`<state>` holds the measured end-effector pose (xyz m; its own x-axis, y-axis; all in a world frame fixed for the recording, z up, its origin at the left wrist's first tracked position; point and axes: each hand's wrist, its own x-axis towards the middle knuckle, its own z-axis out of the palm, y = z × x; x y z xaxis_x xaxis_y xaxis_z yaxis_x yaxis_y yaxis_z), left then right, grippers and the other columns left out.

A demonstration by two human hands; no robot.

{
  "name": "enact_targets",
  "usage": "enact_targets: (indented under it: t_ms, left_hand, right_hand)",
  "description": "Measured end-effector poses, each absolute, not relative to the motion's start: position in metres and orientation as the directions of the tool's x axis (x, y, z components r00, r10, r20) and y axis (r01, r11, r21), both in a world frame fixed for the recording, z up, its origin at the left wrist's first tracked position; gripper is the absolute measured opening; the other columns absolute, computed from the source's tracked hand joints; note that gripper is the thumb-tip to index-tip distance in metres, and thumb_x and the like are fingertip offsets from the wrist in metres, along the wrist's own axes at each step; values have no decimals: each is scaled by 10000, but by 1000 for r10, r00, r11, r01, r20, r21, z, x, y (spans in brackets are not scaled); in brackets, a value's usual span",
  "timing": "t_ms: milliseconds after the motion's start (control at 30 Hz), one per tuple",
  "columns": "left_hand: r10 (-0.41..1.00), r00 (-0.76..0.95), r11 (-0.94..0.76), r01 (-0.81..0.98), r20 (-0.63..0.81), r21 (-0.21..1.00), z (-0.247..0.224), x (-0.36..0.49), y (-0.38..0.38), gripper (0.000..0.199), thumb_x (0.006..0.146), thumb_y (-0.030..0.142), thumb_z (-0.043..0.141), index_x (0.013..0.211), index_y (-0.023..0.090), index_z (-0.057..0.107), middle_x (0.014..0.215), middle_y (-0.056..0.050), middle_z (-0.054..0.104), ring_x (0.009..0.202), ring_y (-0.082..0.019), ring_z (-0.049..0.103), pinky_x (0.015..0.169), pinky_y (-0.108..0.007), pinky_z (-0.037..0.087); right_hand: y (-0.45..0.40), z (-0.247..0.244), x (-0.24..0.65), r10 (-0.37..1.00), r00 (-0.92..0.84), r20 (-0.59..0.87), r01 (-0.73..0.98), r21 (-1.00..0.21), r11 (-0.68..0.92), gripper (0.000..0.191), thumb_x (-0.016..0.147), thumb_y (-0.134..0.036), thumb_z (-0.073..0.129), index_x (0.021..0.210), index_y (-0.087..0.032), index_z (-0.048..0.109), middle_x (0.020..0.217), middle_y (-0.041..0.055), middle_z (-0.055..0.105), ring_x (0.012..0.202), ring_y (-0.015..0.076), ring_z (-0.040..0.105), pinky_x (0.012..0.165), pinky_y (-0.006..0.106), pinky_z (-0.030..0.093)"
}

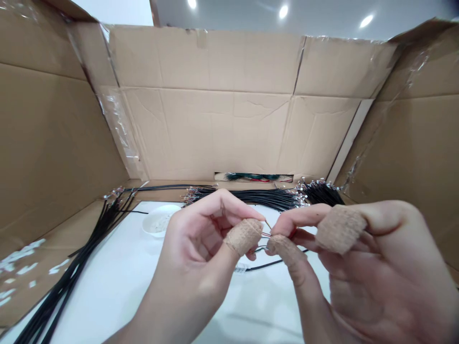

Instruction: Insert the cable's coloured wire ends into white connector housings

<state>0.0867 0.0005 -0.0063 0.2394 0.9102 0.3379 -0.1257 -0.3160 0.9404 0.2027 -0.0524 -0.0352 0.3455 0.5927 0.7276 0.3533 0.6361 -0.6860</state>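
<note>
Thin coloured wires run between the fingertips of my two hands, near the middle of the view. My left hand pinches them between its bandaged thumb and index finger. From the other side, my right hand closes its thumb and index finger on them; tape wraps both of these fingers. A short yellowish wire end sticks out by my left index fingertip. Below the hands a black cable with a white label lies over the white surface.
Black cable bundles lie at the left, along the back and at the back right. A white bowl stands behind my left hand. White scraps lie far left. Cardboard walls enclose the workspace, with a slot at the back.
</note>
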Motion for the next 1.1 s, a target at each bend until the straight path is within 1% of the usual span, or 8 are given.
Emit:
enact_targets:
  t_ms: [100, 233, 300, 400, 533, 733, 900, 1100]
  left_hand:
    - [907, 232, -332, -120, 352, 935, -6, 86, 2, 244, 777, 424, 758, 811, 185, 718, 615, -36, 665, 667, -205, 669, 570, -280, 546]
    - [894, 253, -348, -127, 370, 929, -11, 82, 0, 149, 800, 325, 752, 781, 184, 711, 628, -23, 665, 637, -174, 651, 554, -250, 530]
    - [880, 287, -351, -147, 379, 925, -15, 79, -1, 85, 831, 233, 724, 760, 192, 702, 647, 1, 664, 620, -132, 631, 553, -204, 514]
    - [868, 315, -344, -178, 385, 922, -19, 76, -2, 115, 863, 146, 682, 768, 210, 697, 666, 35, 651, 622, -85, 607, 569, -146, 498]
    - [870, 301, -348, -183, 389, 919, -19, 75, -4, 120, 864, 140, 686, 776, 218, 709, 679, 44, 637, 629, -78, 600, 582, -134, 508]
    - [862, 280, -399, -138, 422, 907, -17, 78, -5, 145, 865, 144, 686, 769, 247, 723, 701, 59, 671, 633, -72, 609, 575, -114, 513]
    - [839, 264, -480, -53, 476, 876, -18, 78, -6, 151, 873, 150, 673, 770, 247, 722, 674, 62, 675, 624, -67, 616, 562, -96, 500]
    - [829, 254, -517, 10, 498, 856, -20, 75, -7, 155, 873, 156, 661, 776, 265, 713, 666, 71, 672, 616, -76, 629, 556, -114, 510]
  right_hand:
    - [-53, -34, 204, 641, 290, 710, 299, -704, 645, 287, 848, -38, 589, 909, -288, 462, 790, -25, 597, 739, 156, 684, 647, 291, 610]
    - [-52, -33, 209, 689, 253, 679, 288, -733, 617, 292, 845, -31, 612, 919, -283, 485, 875, 0, 576, 918, 173, 644, 706, 280, 602]
    - [-52, -32, 210, 722, 229, 653, 267, -755, 599, 288, 860, -37, 594, 930, -291, 478, 882, -11, 574, 922, 158, 630, 721, 267, 593]
    - [-52, -31, 208, 742, 218, 633, 227, -773, 593, 259, 886, -63, 566, 929, -299, 469, 881, -25, 569, 903, 141, 631, 726, 246, 590]
    - [-51, -31, 207, 716, 269, 644, 207, -765, 610, 264, 875, -68, 586, 915, -295, 457, 875, -23, 571, 881, 135, 635, 692, 217, 590]
    - [-52, -32, 208, 734, 233, 638, 231, -769, 596, 240, 885, -69, 546, 914, -290, 455, 867, -23, 559, 754, 117, 620, 687, 242, 578]
    - [-52, -32, 209, 741, 205, 640, 267, -765, 587, 224, 896, -84, 530, 913, -293, 449, 858, -23, 550, 805, 121, 627, 689, 223, 575]
    - [-53, -32, 210, 787, 184, 588, 310, -795, 522, 207, 908, -115, 513, 933, -306, 438, 870, -35, 533, 882, 127, 636, 701, 238, 554]
